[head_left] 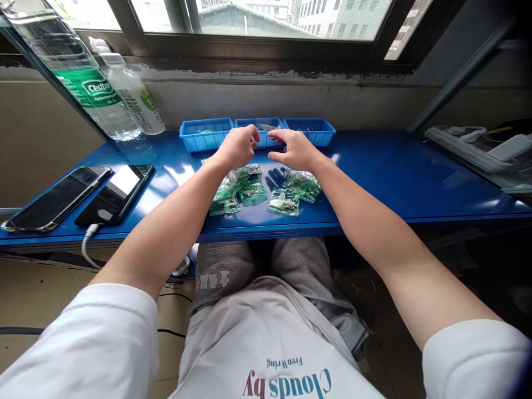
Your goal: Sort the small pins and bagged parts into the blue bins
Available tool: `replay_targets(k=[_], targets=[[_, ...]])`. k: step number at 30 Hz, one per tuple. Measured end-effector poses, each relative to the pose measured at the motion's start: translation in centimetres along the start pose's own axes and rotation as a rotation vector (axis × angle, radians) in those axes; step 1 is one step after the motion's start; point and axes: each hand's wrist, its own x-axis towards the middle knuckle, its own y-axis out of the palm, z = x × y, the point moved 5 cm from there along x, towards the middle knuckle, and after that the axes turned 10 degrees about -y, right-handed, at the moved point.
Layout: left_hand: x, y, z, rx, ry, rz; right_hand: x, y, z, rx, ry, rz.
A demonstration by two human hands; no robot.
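Note:
My left hand (239, 147) is over the front of the middle blue bin (246, 123), its fingers loosely curled and nothing visible in them. Facing it, my right hand (296, 148) is held with thumb and forefinger apart, also holding nothing that I can see. A clear plastic bag (268, 125) shows in that bin, behind the fingers. Beneath my left wrist lies a pile of green-and-clear packets (226, 198). Similar packets with small metal pieces (284, 200) are spread below my right hand.
A left blue bin (206, 139) and a right blue bin (315, 136), with small items inside, flank the middle one. Two phones (58, 198) (118, 194), one on a cable, lie at left. Two bottles (93, 83) (137, 100) stand behind. A tray (465, 147) is at right.

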Motion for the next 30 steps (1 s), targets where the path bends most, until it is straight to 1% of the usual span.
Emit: replay_targets(k=[2, 5, 7, 9, 13, 18, 22, 24, 27, 30], targets=[[-0.3, 0.0, -0.6, -0.076, 0.035, -0.014, 0.0, 0.1, 0.7, 0.061, -0.018, -0.005], [-0.9, 0.4, -1.4, -0.192, 0.068, 0.033, 0.0, 0.1, 1.4, 0.093, -0.039, -0.007], [-1.1, 0.6, -1.6, -0.252, 0.07, 0.047, 0.1, 0.0, 1.5, 0.092, -0.043, -0.018], [-1.2, 0.6, -1.5, -0.278, 0.05, 0.03, 0.1, -0.1, 1.3, 0.094, -0.04, -0.033], [-1.0, 0.5, -1.1, -0.27, 0.019, -0.017, 0.1, -0.2, 0.8, 0.125, -0.023, -0.053], [-1.1, 0.4, -1.3, -0.233, 0.053, 0.025, 0.0, -0.7, 0.4, 0.123, -0.015, -0.087], [-1.3, 0.1, -1.6, -0.162, 0.073, 0.024, -0.1, -1.3, 0.1, 0.066, 0.003, -0.154], [-1.3, 0.2, -1.7, -0.128, 0.067, 0.021, -0.1, -1.3, 0.2, 0.046, 0.014, -0.167], [-1.2, 0.1, -1.5, -0.104, 0.041, -0.003, -0.1, -1.2, 0.4, 0.057, 0.013, -0.167], [-1.0, -0.1, -1.2, -0.103, 0.032, -0.051, -0.1, -0.9, 0.6, 0.116, -0.017, -0.122]])
